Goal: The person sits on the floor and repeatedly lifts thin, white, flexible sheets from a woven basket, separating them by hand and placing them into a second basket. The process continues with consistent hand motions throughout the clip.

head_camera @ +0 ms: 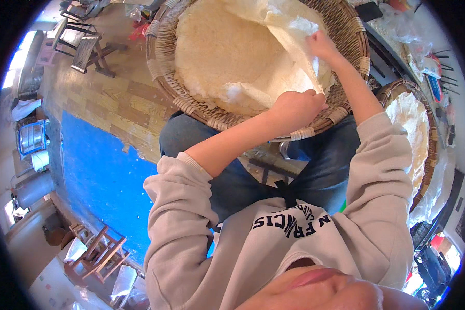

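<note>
A large round wicker basket (164,83) rests across the knees, lined with a wide, thin, cream-coloured sheet (232,54) whose material I cannot settle. At the basket's near right side, my left hand (300,110) is closed on the sheet's folded edge, its forearm crossing the near rim. Farther off, over the right part of the basket, my right hand (322,46) grips another part of the same raised fold. Between the two hands the fold stretches pale and bright. The fingertips of both hands are partly hidden.
A second wicker basket (433,155) with a whitish sheet (409,131) stands at the right. Clear plastic (407,31) lies at upper right. At left are a blue floor covering (104,174), a folding stool (87,54), a white bucket (40,160) and wooden stools (104,252).
</note>
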The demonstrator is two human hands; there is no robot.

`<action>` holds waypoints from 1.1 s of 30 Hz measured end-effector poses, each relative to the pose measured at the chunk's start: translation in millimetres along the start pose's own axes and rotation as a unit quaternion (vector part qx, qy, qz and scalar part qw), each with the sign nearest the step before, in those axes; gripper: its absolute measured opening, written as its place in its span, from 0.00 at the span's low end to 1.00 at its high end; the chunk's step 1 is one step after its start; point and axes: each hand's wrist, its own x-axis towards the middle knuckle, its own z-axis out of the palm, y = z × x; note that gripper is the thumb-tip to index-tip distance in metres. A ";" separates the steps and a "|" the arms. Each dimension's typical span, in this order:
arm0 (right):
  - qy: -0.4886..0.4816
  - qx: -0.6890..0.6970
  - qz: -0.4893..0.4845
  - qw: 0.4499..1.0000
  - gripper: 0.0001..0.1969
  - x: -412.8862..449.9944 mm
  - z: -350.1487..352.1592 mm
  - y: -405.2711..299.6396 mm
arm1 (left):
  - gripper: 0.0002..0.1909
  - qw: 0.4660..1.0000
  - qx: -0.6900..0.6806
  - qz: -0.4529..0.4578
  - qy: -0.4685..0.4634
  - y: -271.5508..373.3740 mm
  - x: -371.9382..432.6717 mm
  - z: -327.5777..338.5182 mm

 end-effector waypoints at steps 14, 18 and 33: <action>0.110 0.052 -0.115 0.986 0.25 -155.1 -242.6 -9.2 | 0.12 0.896 -0.394 0.122 0.164 151.5 -14.6 23.0; 0.257 -0.248 -0.157 0.921 0.23 -276.5 -332.4 -25.7 | 0.12 0.859 -0.398 0.316 0.064 214.0 -31.3 43.5; 0.091 -0.102 0.066 0.988 0.24 -592.6 -373.4 100.3 | 0.08 0.779 -0.380 0.323 -0.381 260.1 8.0 64.1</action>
